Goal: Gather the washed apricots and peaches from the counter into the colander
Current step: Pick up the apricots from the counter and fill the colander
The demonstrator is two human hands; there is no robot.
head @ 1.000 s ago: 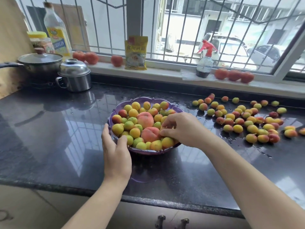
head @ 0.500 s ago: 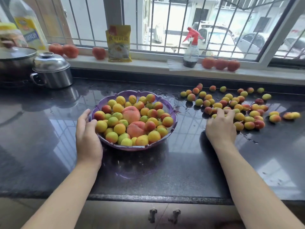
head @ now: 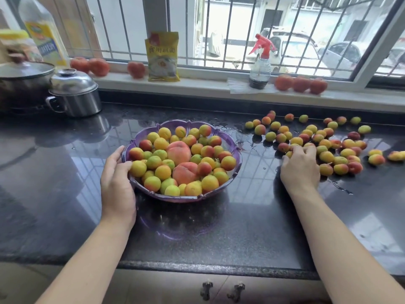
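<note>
A purple colander (head: 234,165) sits mid-counter, heaped with apricots (head: 163,172) and two larger peaches (head: 178,152). My left hand (head: 117,181) grips its left rim. Several loose wet apricots (head: 328,148) are scattered over the dark counter to the right. My right hand (head: 300,166) rests on the near left edge of that scatter, fingers curled over a few apricots (head: 290,153); how many it holds is hidden under the fingers.
A steel lidded pot (head: 75,96) and a dark pan (head: 22,84) stand at the back left. On the windowsill are tomatoes (head: 301,84), a yellow packet (head: 162,57), a spray bottle (head: 260,64) and an oil bottle (head: 41,31). The counter edge (head: 197,267) runs near me.
My right hand left the colander and moved right to the loose apricots, where its fingers have now closed over a few. My left hand stays on the colander rim.
</note>
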